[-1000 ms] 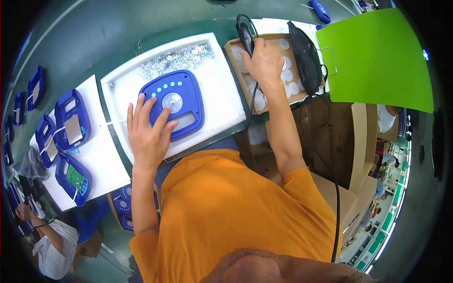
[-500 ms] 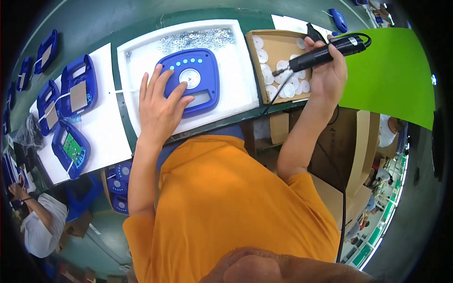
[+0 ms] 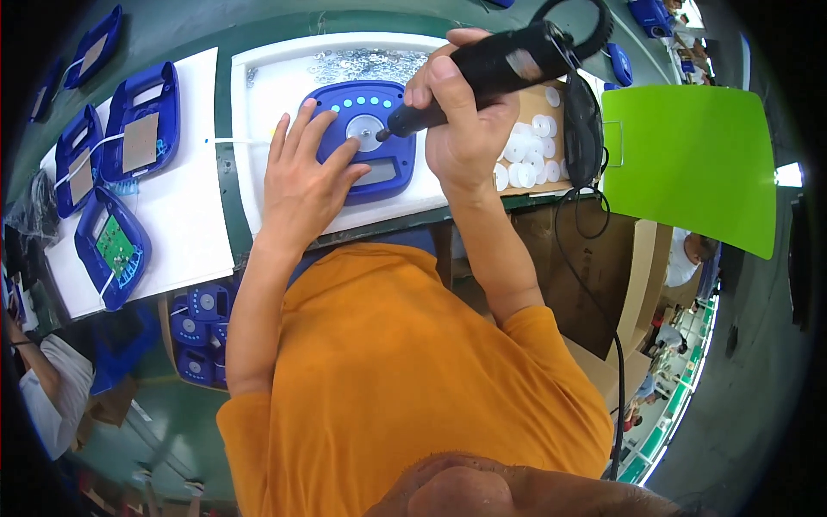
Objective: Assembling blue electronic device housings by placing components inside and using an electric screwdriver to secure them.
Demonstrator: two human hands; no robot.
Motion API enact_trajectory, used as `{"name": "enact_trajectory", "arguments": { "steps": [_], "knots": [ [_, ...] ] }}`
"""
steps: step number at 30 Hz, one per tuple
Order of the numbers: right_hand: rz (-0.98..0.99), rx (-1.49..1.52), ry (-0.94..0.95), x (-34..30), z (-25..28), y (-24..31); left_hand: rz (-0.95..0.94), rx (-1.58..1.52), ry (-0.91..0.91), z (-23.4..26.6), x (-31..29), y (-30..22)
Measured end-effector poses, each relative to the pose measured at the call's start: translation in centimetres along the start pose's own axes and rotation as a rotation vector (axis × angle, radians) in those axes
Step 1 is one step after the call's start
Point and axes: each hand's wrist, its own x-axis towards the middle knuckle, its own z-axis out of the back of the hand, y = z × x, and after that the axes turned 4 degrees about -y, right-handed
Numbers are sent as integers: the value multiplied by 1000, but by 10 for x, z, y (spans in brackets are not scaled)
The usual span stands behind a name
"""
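Head view. The left hand lies flat and open on the blue plastic housing, fingers spread over its left half, pressing it onto the white work tray. The right hand is closed around a black electric screwdriver. Half a second ago this tool was held up over the cardboard box of white discs; it is now lowered, with its tip touching the round silver centre of the housing. Judgement: the tool has moved from pick-up to engagement, so fastening at the centre is the step in hand. A pile of small metal parts lies on the tray behind the housing. Further open blue housings lie on the white sheet to the left.
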Motion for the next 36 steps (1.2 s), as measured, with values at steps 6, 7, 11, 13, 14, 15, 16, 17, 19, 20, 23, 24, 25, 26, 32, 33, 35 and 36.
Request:
{"name": "enact_trajectory", "arguments": {
  "steps": [6,7,11,13,14,15,16,17,19,20,23,24,25,26,32,33,35,36],
  "knots": [
    [31,-16,-38,-8,-18,-11,8,-22,-5,1,0,0],
    [29,-15,-34,-10,-19,-14,9,-20,4,1,0,0],
    [-15,-90,-35,-13,-14,-27,15,-20,0,0,-1,1],
    [-5,-111,53,-11,-10,-28,10,-29,2,0,-1,1],
    [-7,-110,52,-9,-10,-26,12,-28,3,0,-1,1],
    [-60,-54,84,-6,-12,-23,11,-24,8,0,0,1],
    [-112,3,116,-4,-14,-21,11,-21,12,0,0,1],
    [-111,4,114,-4,-12,-22,9,-20,13,-1,0,2],
    [-44,-56,157,-3,-10,-26,-1,-13,-11,-4,-2,2],
    [-43,-54,155,-4,-11,-26,-3,-11,-10,-5,-1,3],
    [-56,-120,189,-4,-19,-22,-8,3,-11,-5,-3,3],
    [-60,-112,167,-4,-22,-22,4,6,11,-4,-3,3],
    [-65,-104,145,-4,-23,-21,16,10,33,-4,-3,3],
    [-64,-103,142,-4,-23,-21,14,11,35,-3,-2,2],
    [14,-170,203,-4,-14,-26,-12,18,-1,-4,-2,1],
    [45,-173,239,-2,-13,-27,-12,17,-1,-5,-1,1],
    [82,-180,260,0,-7,-25,-25,14,5,-6,0,1],
    [37,-128,296,2,-3,-23,-5,21,24,-5,-1,0]
  ]
}}
